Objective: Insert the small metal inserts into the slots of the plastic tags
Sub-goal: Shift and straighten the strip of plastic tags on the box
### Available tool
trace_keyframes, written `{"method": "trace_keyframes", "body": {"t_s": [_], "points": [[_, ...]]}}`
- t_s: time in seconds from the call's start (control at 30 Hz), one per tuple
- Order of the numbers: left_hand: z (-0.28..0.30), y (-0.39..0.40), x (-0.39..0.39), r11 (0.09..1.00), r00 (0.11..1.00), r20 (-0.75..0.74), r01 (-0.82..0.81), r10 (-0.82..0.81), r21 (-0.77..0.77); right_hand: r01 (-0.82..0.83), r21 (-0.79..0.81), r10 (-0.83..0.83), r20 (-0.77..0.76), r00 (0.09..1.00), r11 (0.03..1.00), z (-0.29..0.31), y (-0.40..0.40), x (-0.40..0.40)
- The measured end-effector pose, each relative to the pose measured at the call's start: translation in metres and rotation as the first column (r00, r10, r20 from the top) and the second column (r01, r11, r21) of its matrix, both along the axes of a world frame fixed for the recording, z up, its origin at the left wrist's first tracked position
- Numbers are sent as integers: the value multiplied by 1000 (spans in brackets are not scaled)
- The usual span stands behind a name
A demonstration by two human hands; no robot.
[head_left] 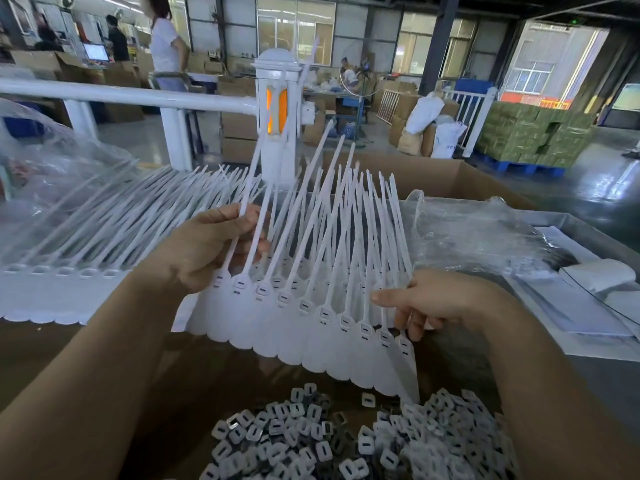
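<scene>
A factory hall, with an assembly station in the foreground

Polished grey concrete floor (595,174) under a dark steel roof with tall windows; stacks of brown cardboard cartons (239,133) and green-wrapped bales on blue plastic pallets (533,140) along the aisles; full white woven sacks (424,112) beside a white metal railing (131,95); people in the background at benches and a lit monitor (96,52); up close, joined strips of white plastic tags (311,323) and a heap of small grey metal inserts (346,441) on the brown tabletop (41,344).
</scene>
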State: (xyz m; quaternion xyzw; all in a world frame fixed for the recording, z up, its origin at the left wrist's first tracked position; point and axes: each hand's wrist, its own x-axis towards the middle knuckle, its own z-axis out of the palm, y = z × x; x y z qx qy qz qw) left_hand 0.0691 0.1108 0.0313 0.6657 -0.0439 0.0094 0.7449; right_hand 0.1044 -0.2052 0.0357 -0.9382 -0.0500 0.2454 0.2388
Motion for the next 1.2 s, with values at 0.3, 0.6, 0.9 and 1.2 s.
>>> {"method": "trace_keyframes", "body": {"t_s": [0.3,0.6,0.9,1.2], "points": [[5,1,-3,996,992,119,-37,47,-83,-47,74,43,49,998,996,6,-14,0],[-2,-5,5,968,969,35,-239,243,-78,55,372,-106,117,987,927,0,-19,5],[-24,-28,18,949,948,-43,-316,316,13,183,451,-278,155,948,874,-17,-17,9],[-24,-32,14,723,987,141,-152,76,674,255,406,-349,177,920,878,-26,-18,14]]}}
